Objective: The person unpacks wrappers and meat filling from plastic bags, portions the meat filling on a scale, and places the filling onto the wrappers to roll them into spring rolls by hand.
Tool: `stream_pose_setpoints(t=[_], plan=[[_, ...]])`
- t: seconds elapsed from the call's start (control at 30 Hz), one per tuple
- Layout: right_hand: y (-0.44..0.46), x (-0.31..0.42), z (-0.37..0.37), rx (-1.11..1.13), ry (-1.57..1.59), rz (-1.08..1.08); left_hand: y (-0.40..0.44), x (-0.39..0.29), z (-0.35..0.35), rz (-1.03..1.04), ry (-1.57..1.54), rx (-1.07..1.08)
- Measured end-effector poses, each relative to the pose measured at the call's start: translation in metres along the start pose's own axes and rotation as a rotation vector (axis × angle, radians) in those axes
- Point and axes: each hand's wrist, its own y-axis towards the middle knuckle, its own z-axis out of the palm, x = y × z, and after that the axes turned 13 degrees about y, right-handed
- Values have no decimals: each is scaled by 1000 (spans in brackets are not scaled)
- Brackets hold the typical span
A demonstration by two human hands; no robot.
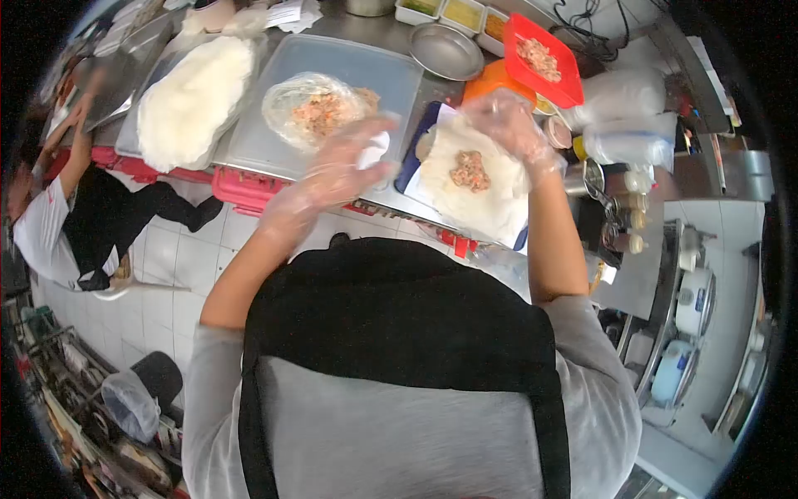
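Observation:
A flat white wrapper [486, 200] lies on a dark blue board [409, 170], with a mound of chopped filling [470, 171] on it. My right hand [515, 133], in a clear glove, is over the wrapper's upper right edge; its fingers are blurred. My left hand [341, 166], also gloved, has its fingers spread and nothing gripped, beside the small white piece [375, 150] at the front of a clear lid [287, 62]. On that lid sits a plastic bag of filling [316, 112].
White sheets [195, 100] are stacked at the left. A red tray [544, 58] of meat rests on an orange bowl [490, 81], beside a metal bowl [446, 51]. Bottles [633, 200] stand at the right. Another person [75, 208] sits at the far left.

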Motion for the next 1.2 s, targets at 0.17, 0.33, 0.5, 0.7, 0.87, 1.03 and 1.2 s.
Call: stream_pose_setpoints(t=[0.17, 0.33, 0.5, 0.7, 0.87, 1.03, 1.2], plan=[[-47, 1, 54, 76, -344, 93, 74, 19, 105, 279, 350, 294], [-80, 0, 62, -208, -136, 79, 84, 4, 98, 228, 435, 462], [-107, -14, 63, -246, 102, 78, 88, 3, 95, 223, 445, 468], [-132, -5, 38, -451, 7, -151, 84, -5, 106, 438, 468, 246], [-128, -45, 75, -355, -3, 56, 87, -34, 153, 366, 127, 279], [-135, -64, 79, -349, 101, 24, 85, -19, 171, 347, 109, 249], [-134, -36, 66, -461, 293, -140, 74, -23, 166, 412, 44, 57]])
